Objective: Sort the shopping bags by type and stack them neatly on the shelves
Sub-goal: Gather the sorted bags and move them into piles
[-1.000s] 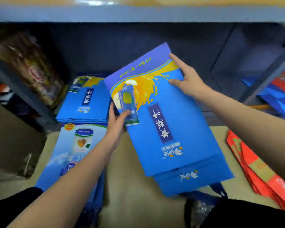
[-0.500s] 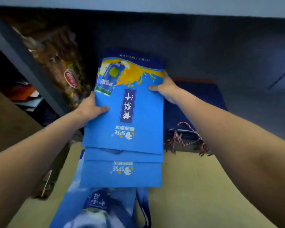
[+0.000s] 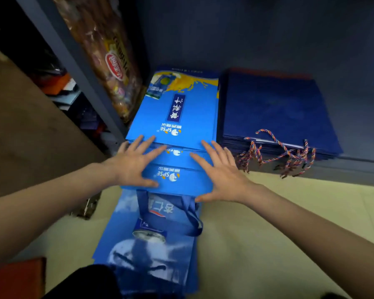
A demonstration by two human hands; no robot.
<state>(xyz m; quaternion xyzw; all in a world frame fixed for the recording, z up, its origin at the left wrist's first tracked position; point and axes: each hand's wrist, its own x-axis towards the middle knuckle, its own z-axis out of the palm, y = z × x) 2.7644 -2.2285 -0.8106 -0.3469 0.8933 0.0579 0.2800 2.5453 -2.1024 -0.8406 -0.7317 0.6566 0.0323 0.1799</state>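
While the bright blue bag stack (image 3: 173,117) lies on the shelf beside the navy bags (image 3: 274,111), the left hand (image 3: 134,167) and right hand (image 3: 222,175), fingers spread flat, press its near edge.

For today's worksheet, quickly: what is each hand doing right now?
Left hand: open, fingers spread flat on the blue bags.
Right hand: open, fingers spread flat on the same bags, holding nothing.
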